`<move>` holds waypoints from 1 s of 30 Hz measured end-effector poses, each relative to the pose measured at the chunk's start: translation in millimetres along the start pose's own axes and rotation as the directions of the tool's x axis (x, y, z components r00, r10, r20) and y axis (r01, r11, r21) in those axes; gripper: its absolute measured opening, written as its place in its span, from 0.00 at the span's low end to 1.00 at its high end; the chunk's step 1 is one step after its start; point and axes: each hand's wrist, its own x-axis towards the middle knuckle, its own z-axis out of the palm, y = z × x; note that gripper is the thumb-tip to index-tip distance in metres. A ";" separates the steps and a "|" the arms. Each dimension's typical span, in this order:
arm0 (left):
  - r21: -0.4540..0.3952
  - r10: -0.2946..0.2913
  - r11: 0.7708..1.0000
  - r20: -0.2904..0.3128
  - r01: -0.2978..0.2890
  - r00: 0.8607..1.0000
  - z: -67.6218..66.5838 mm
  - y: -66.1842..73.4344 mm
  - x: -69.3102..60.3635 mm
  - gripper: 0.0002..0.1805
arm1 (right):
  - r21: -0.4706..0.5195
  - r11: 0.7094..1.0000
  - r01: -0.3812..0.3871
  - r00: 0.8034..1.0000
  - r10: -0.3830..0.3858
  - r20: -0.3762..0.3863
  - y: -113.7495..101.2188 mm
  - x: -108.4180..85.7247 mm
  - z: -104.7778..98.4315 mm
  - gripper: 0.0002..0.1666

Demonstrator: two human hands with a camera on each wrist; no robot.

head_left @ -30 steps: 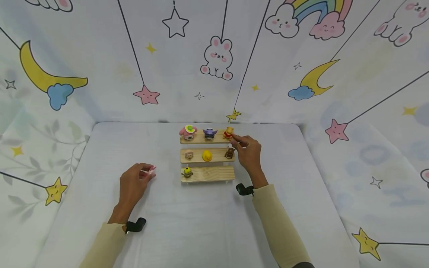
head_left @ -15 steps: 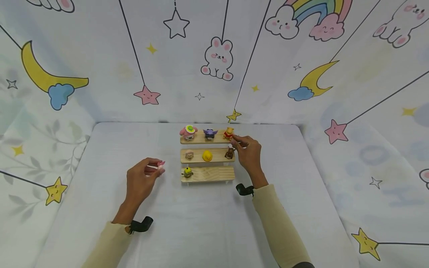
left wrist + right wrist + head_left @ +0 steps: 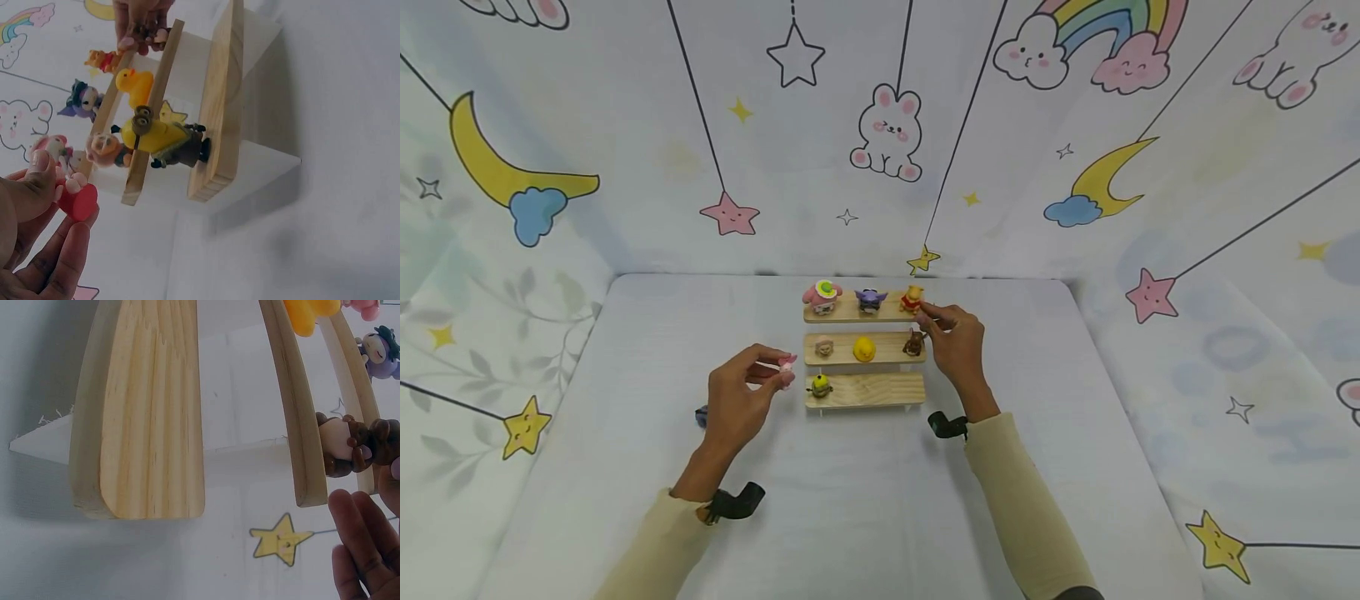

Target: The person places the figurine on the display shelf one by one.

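Observation:
My left hand [image 3: 737,396] pinches a small pink figurine [image 3: 786,367] in the air, just left of the wooden display shelf [image 3: 880,390]. Its round red base [image 3: 81,202] faces the left wrist camera. At the shelf's right end, my right hand [image 3: 957,340] grips the top board beside a Winnie-the-Pooh figurine [image 3: 912,299]; its exact contact is partly hidden. Close to those fingers sits a brown figurine [image 3: 347,444] on the middle board. A yellow Minion figurine [image 3: 153,134] stands at the left end of the bottom board.
On the top board are a pink figurine [image 3: 822,297] and a purple one [image 3: 870,300]. The middle board bears a yellow duck [image 3: 864,348] and a small pale-faced figurine [image 3: 823,347]. A dark bluish object [image 3: 702,416] shows partly behind my left hand.
My left hand has moved right and slightly away from me, carrying the pink figurine close to the shelf. The dark bluish object has come into sight behind it. My right hand stays put.

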 end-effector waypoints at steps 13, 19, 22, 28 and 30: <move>-0.105 0.075 0.992 0.100 -0.064 0.992 27.3 20.5 0.3 0.18 | 0.013 1.000 0.008 1.000 -0.008 0.000 1.8 -1.1 0.3 0.21; -0.141 0.115 0.985 0.137 -0.096 0.984 40.2 31.0 3.4 0.20 | 0.001 1.000 0.007 1.000 -0.007 -0.005 2.4 -1.0 0.4 0.20; -0.144 0.123 0.984 0.153 -0.101 0.980 47.3 36.2 5.7 0.19 | -0.007 1.000 0.014 1.000 -0.014 -0.006 2.9 -1.0 0.4 0.21; -0.086 0.172 0.984 0.192 -0.158 0.966 60.8 45.7 10.0 0.14 | -0.010 1.000 0.025 1.000 -0.025 -0.007 3.5 0.1 1.4 0.21; -0.036 0.198 0.980 0.200 -0.194 0.960 64.6 47.8 10.6 0.13 | -0.006 1.000 0.025 1.000 -0.025 -0.005 3.6 0.5 1.7 0.21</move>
